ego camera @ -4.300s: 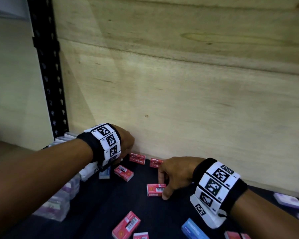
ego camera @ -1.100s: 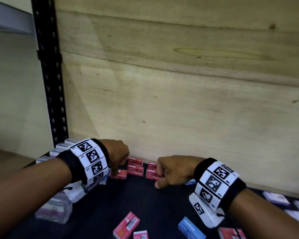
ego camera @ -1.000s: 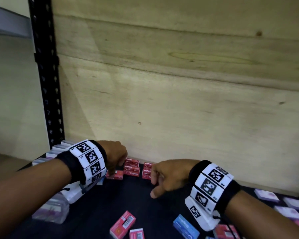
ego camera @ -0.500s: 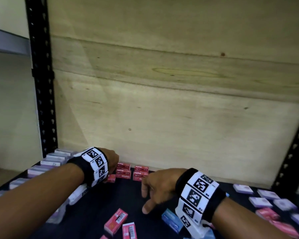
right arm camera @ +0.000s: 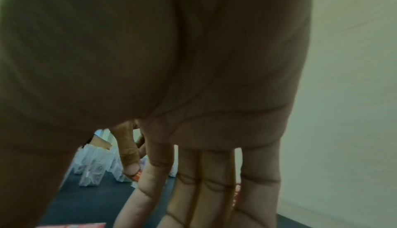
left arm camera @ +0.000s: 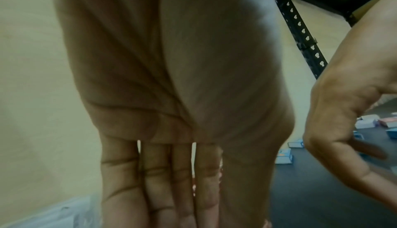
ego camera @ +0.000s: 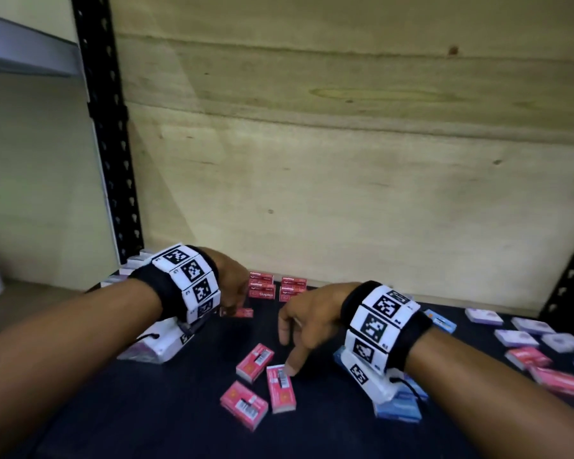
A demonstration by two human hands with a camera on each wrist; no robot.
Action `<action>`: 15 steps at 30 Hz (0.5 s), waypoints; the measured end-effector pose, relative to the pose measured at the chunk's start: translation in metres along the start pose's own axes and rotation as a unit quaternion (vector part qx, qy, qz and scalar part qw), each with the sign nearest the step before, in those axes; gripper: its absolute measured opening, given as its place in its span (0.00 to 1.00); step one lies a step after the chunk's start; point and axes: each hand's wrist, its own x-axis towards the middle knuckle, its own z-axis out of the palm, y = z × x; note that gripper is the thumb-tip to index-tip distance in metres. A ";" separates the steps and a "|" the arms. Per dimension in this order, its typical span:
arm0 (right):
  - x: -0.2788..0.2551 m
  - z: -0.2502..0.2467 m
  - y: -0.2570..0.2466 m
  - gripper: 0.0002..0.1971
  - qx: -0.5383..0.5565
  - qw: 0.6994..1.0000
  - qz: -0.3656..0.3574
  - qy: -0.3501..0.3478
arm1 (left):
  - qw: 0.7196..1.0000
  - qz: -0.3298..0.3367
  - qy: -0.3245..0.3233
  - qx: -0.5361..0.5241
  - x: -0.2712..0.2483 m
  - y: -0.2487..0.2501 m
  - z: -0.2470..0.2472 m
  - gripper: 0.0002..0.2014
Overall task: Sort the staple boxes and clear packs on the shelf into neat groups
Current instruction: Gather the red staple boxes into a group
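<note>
1. The right hand (ego camera: 307,321) hung relaxed and empty, thumb tip touching a loose red staple box (ego camera: 280,388), probably to gather it toward the stacked red boxes (ego camera: 276,289) at the back wall.
2. The left hand (ego camera: 230,282) seemed to pinch another red box (ego camera: 241,313) beside that stack; the view was poor.
3. Clear packs (right arm camera: 92,169) stood grouped at the left.
4. The dark shelf (ego camera: 146,409) met a plywood back (ego camera: 345,193), with purple boxes (ego camera: 517,331) scattered to the right.

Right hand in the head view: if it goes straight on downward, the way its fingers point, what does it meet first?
Most likely the red staple box lying just under the right hand. One fingertip already seems to reach its near end, though actual contact is unclear.
</note>
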 end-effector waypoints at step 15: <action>-0.013 0.026 -0.010 0.23 -0.060 0.993 -0.098 0.012 | 0.992 -0.015 0.005 -0.122 0.015 0.002 0.017 0.13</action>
